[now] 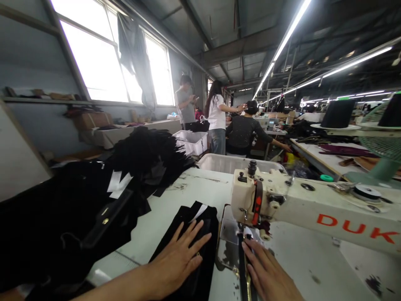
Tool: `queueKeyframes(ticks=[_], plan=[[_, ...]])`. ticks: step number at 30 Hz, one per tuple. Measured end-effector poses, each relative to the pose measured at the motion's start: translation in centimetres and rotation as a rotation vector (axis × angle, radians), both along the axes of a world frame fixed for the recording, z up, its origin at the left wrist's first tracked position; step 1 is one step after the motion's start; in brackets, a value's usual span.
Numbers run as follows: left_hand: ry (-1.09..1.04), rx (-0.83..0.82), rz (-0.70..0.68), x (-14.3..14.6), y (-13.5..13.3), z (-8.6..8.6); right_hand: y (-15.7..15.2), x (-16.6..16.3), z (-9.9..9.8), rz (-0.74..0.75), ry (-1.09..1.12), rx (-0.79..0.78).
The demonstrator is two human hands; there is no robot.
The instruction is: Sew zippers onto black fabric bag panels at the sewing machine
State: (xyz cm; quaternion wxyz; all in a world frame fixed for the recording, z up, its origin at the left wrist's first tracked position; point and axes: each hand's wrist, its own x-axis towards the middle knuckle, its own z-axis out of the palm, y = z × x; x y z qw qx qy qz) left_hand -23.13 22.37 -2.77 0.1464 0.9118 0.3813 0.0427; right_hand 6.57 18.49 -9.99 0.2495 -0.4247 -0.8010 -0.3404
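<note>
My left hand (180, 255) lies flat, fingers spread, on a stack of black fabric pieces (203, 221) with a white slip near its far end. Under the needle of a white sewing machine (247, 196) runs a black zipper (246, 278) with gold-coloured teeth, pointing toward me. My right hand (266, 267) rests along the zipper's right side, fingers stretched forward and their tips touching it close to the presser foot. Part of the zipper is covered by these fingers.
A large heap of black fabric pieces (147, 159) covers the table's left side, with white slips (119, 184) on it. White plastic bins (216, 161) stand beyond the table. Several people (216, 108) are farther back. A green fan (382, 154) and thread cones (337, 113) are at right.
</note>
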Motion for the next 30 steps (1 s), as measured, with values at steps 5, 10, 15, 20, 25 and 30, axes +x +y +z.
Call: queueKeyframes(ticks=[5,10,15,20,25,30], plan=[[-0.036,-0.049,0.077,1.7,-0.1,2.3,0.3,0.3,0.0,0.03,-0.036,0.019],[0.014,0.042,-0.384,4.9,1.7,4.4,0.3,0.2,0.0,0.025,-0.04,0.042],[0.245,0.007,-0.5,5.9,3.3,4.8,0.2,0.2,-0.4,0.023,-0.022,-0.003],[-0.001,-0.176,-0.386,1.9,2.9,6.1,-0.1,-0.2,0.0,0.003,0.001,0.006],[-0.516,-0.283,0.075,-6.8,3.7,7.1,0.2,0.0,-0.6,0.036,0.041,0.045],[-0.496,-0.224,0.137,-10.1,3.1,11.5,1.3,0.3,-2.1,0.077,0.026,0.126]])
